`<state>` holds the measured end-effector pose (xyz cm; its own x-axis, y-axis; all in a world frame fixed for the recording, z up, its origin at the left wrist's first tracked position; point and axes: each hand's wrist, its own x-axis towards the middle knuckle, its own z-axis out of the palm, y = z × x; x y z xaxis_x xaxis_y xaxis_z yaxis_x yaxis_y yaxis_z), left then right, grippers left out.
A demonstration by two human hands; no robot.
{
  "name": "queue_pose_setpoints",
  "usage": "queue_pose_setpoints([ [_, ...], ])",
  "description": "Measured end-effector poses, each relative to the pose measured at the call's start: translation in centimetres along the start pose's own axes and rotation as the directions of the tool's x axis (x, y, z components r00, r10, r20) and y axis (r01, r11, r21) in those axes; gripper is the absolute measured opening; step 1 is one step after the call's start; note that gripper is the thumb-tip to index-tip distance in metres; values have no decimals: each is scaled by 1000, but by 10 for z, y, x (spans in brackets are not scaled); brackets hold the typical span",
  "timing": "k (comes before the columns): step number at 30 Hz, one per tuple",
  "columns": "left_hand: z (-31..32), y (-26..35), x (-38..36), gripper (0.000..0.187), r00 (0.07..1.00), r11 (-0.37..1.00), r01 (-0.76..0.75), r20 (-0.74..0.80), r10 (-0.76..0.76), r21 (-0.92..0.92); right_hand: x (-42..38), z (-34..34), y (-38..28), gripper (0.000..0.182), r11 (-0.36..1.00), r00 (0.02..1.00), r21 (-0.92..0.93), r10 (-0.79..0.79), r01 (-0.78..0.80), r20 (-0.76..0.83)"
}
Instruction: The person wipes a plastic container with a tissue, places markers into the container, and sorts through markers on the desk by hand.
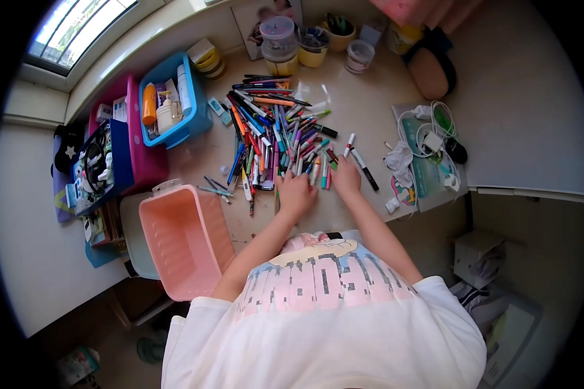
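A large heap of pens and markers (276, 133) is spread across the table in front of me. My left hand (296, 193) lies at the near edge of the heap, its fingers apart and resting on the pens. Just to its right, my right hand (346, 175) has its fingertips closed on a marker (333, 159) with dark red and green parts. Beyond that hand are a white-and-black marker (365, 170) and a shorter white one with a red end (350, 144). A few thin pens (217, 189) lie apart on the left.
An open pink bin (182, 233) stands at the table's near left edge. A blue basket (198, 126) holds bottles. Several tubs (281, 61) line the back. White cables (428, 133), crumpled tissue (399, 159) and a black mouse (456, 150) lie on the right.
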<state>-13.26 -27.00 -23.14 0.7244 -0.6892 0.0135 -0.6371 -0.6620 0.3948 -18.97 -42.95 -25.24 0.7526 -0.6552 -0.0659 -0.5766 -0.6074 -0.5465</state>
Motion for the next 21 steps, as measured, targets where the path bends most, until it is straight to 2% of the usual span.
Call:
queue_pose_setpoints([
  [1,0,0,1,20,998,996,58,-10,-59,-72,5,2,-1,40,995,991,-65,80,-73,109],
  [2,-1,-1,0,20,998,996,54,-9,-55,-69,8,4,-3,42,981,964,-137,165,-138,211],
  [4,-3,-4,-2,18,987,958,160,49,-152,-237,7,-3,-10,40,982,966,-154,139,-107,219],
  [6,-2,-5,-4,19,988,960,154,34,-150,-234,9,-8,-16,39,983,968,-170,112,-74,225],
  [9,1,-6,-6,20,986,955,164,25,-163,-249,15,-17,-21,34,974,937,-188,181,-128,300],
  [11,0,-7,-4,20,983,948,183,28,-182,-262,16,-27,-23,30,923,928,192,287,-334,238],
  [12,-1,-8,-5,21,979,936,203,44,-199,-286,20,4,0,29,904,949,301,260,-304,176],
  [13,-2,-10,-7,21,975,926,221,64,-212,-307,18,1,-8,29,901,948,305,265,-308,175],
  [15,-1,-11,-8,21,977,932,214,64,-204,-292,16,0,-27,34,743,863,450,361,-495,352],
  [16,-1,-10,-8,21,978,936,210,60,-201,-282,12,14,-27,42,964,983,203,154,-171,97],
  [17,-2,-10,-7,21,980,940,197,62,-187,-280,13,25,-26,45,978,983,120,163,-172,83],
  [19,-6,-8,-5,21,975,951,214,113,-193,-225,12,34,-34,44,969,972,89,225,-231,70],
  [21,-8,-8,-6,21,973,958,209,141,-184,-194,16,29,-35,43,974,971,38,221,-225,88],
])
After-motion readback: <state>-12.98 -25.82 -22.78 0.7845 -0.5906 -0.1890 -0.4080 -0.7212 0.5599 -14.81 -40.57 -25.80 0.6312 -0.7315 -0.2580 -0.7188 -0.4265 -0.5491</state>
